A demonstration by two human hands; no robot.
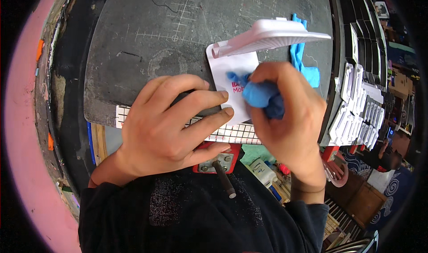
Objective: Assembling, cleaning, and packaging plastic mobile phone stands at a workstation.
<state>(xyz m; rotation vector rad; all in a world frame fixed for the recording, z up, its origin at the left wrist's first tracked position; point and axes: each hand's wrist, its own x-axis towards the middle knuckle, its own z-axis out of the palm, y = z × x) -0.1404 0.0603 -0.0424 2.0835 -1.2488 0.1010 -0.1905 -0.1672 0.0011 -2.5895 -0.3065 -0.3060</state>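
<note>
A white plastic stand-like piece [217,68] lies on the dark worktop, its flat panel bearing red print and its hinged part [276,34] raised at the far end. My right hand [292,114] is closed round a bunched blue cloth [258,94] and holds it against the panel beside the print. Spread out, my left hand [171,119] rests with two fingertips on the panel's left edge. Its thumb lies lower, near the worktop's front edge. The panel's right side is partly hidden behind the cloth and right hand.
Another blue cloth strip [307,72] lies beyond my right hand. A gridded white strip [243,134] runs along the front edge, above a red bracket with a metal rod [225,181]. Several similar white pieces [354,88] sit on a rack at right. A person [388,158] is farther right.
</note>
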